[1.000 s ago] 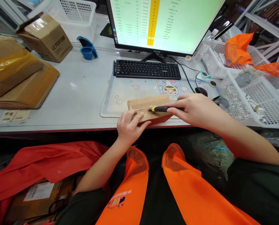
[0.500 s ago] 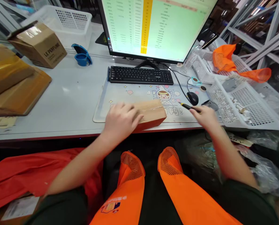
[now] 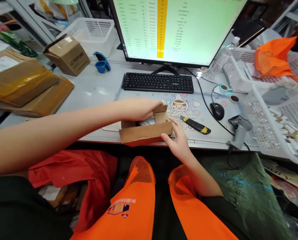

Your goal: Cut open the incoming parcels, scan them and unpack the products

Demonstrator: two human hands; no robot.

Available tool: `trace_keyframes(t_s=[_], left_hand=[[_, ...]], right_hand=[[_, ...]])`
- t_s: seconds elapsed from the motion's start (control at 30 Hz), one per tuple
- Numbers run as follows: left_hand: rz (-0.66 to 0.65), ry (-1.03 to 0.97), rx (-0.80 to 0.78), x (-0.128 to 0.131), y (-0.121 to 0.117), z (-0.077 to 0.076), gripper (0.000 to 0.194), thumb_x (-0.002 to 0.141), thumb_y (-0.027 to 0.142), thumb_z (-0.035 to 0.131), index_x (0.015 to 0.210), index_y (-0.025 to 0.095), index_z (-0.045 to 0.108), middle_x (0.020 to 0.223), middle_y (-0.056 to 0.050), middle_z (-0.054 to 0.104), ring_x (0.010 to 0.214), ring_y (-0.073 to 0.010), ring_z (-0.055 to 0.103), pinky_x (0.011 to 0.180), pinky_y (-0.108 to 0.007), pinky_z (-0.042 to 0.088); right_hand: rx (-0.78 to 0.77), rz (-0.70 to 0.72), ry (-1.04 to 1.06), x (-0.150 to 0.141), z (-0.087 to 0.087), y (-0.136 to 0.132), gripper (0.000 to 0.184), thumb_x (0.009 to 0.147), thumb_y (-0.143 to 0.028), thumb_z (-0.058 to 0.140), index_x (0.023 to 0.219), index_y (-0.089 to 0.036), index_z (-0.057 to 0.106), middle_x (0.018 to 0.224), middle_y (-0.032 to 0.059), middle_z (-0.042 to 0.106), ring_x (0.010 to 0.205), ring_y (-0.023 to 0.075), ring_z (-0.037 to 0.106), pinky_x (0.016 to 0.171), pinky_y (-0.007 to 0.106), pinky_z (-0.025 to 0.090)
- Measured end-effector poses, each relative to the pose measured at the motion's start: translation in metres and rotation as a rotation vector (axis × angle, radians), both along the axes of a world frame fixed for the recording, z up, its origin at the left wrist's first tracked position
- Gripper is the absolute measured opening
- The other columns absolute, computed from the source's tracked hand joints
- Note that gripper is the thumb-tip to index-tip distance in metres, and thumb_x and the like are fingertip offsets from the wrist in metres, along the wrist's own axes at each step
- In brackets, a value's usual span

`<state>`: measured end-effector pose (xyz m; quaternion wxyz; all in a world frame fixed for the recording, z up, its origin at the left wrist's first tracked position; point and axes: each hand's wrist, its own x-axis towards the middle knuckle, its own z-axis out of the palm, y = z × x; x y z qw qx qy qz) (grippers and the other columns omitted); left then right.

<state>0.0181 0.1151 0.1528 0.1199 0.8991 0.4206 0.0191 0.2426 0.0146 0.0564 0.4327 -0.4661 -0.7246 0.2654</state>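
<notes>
- At 6 o'clock from the carton, nearest the wearer, hang the two front panels of an orange fabric vest with mesh (image 3: 136, 206).
- At 7 to 8 o'clock, below the desk edge, is a draped red cloth (image 3: 97, 170).
- At the clock's centre, on the near edge of the white desk (image 3: 98, 88), is the open brown cardboard carton (image 3: 146, 132), with clear crinkled wrapping (image 3: 148, 120) visible inside.
- The right hand (image 3: 177, 140) is clamped on the carton's 3 o'clock end, thumb against the near wall.
- The left hand (image 3: 142, 109) reaches across the carton's far side, fingers at a raised flap towards 1 o'clock; whether they are pinched together, I cannot tell.
- At 3 o'clock lies a black-and-yellow utility knife (image 3: 196, 125), apart from both hands, and beyond it a grey handheld scanner (image 3: 241, 130).
- At 2 o'clock is a black plastic mouse (image 3: 217, 111).
- At 10 o'clock, brown taped parcels (image 3: 36, 90) are stacked.
- At 12 to 1 o'clock, a black plastic keyboard (image 3: 159, 82) sits before a black-framed monitor (image 3: 179, 30).
- At 10 to 11 o'clock stand a blue plastic holder (image 3: 102, 66) and a brown "LE PERFUME" cardboard box (image 3: 68, 56).
</notes>
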Motion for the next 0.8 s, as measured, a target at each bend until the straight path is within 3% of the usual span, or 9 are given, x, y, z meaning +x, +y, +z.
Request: trace_keyframes(t_s=[0.07,0.17,0.3,0.4,0.53,0.6,0.67,0.73,0.8], left_hand=[[0.061,-0.01,-0.014,-0.012,0.016,-0.005,0.055,0.087,0.027,0.048,0.139,0.023,0.065,0.102,-0.01,0.077,0.082,-0.0282,0.07,0.071,-0.036,0.05],[0.144,0.008,-0.009,-0.02,0.037,-0.022,0.053,0.089,0.028,0.039,0.133,0.018,0.068,0.101,-0.012,0.076,0.087,-0.0286,0.07,0.077,-0.038,0.052],[0.14,-0.12,-0.046,-0.021,0.036,-0.031,0.045,0.089,0.032,0.042,0.118,0.019,0.074,0.093,-0.01,0.074,0.089,-0.0274,0.07,0.088,-0.041,0.054],[0.15,-0.355,0.071,-0.033,-0.001,-0.014,0.03,0.087,0.048,0.063,0.099,0.025,0.078,0.102,-0.01,0.075,0.103,-0.033,0.071,0.101,-0.052,0.051],[-0.032,-0.421,-0.059,-0.062,-0.067,-0.008,0.026,0.084,0.059,0.074,0.092,0.035,0.078,0.102,-0.005,0.078,0.11,-0.0331,0.073,0.103,-0.052,0.054],[-0.109,-0.428,-0.015,-0.078,-0.089,-0.027,0.029,0.086,0.063,0.071,0.087,0.034,0.074,0.092,-0.004,0.077,0.105,-0.0303,0.075,0.105,-0.05,0.055],[-0.043,-0.514,0.193,-0.091,-0.102,-0.056,0.045,0.08,0.074,0.071,0.071,0.031,0.062,0.072,-0.002,0.068,0.085,-0.0278,0.074,0.101,-0.052,0.057],[0.174,-0.649,0.503,-0.096,-0.112,-0.088,0.056,0.075,0.079,0.071,0.065,0.029,0.047,0.058,0.002,0.054,0.069,-0.0248,0.066,0.096,-0.056,0.059],[0.461,-0.817,0.744,-0.09,-0.123,-0.114,0.048,0.08,0.071,0.067,0.073,0.028,0.046,0.068,0.0,0.055,0.079,-0.0257,0.067,0.099,-0.059,0.058]], right_hand=[[0.064,0.065,0.076,0.003,-0.009,0.004,0.031,0.101,-0.044,0.059,0.121,-0.025,0.075,0.146,0.0145,0.063,0.143,0.0315,0.055,0.122,0.056,0.045],[0.219,0.195,0.101,0.013,-0.031,0.011,0.028,0.102,-0.041,0.056,0.093,-0.03,0.08,0.122,0.0107,0.076,0.135,0.032,0.063,0.112,0.06,0.053],[0.433,0.351,-0.023,0.04,-0.04,0.018,0.034,0.099,-0.024,0.051,0.106,-0.035,0.082,0.117,0.0076,0.08,0.129,0.0302,0.068,0.102,0.059,0.058],[0.405,0.53,-0.099,0.057,-0.007,0.027,0.045,0.096,-0.019,0.046,0.124,-0.032,0.079,0.128,0.0076,0.077,0.134,0.0304,0.064,0.115,0.064,0.048],[0.185,0.722,-0.322,0.041,0.064,0.051,0.04,0.098,-0.023,0.048,0.122,-0.028,0.08,0.135,0.0088,0.072,0.133,0.0303,0.06,0.116,0.058,0.047],[0.177,0.78,-0.473,0.022,0.086,0.063,0.031,0.1,-0.029,0.054,0.112,-0.027,0.082,0.151,0.0099,0.062,0.145,0.0351,0.049,0.119,0.062,0.042],[0.202,0.84,-0.532,0.01,0.089,0.071,0.025,0.099,-0.037,0.059,0.096,-0.024,0.08,0.158,0.0094,0.055,0.153,0.0393,0.039,0.121,0.066,0.038],[0.218,0.779,-0.447,0.013,0.073,0.072,0.033,0.098,-0.046,0.06,0.079,-0.023,0.072,0.153,0.0095,0.058,0.154,0.0408,0.039,0.12,0.067,0.04],[0.226,0.529,-0.262,0.027,0.041,0.064,0.04,0.099,-0.054,0.054,0.076,-0.024,0.065,0.152,0.01,0.057,0.153,0.0408,0.041,0.117,0.067,0.043]])
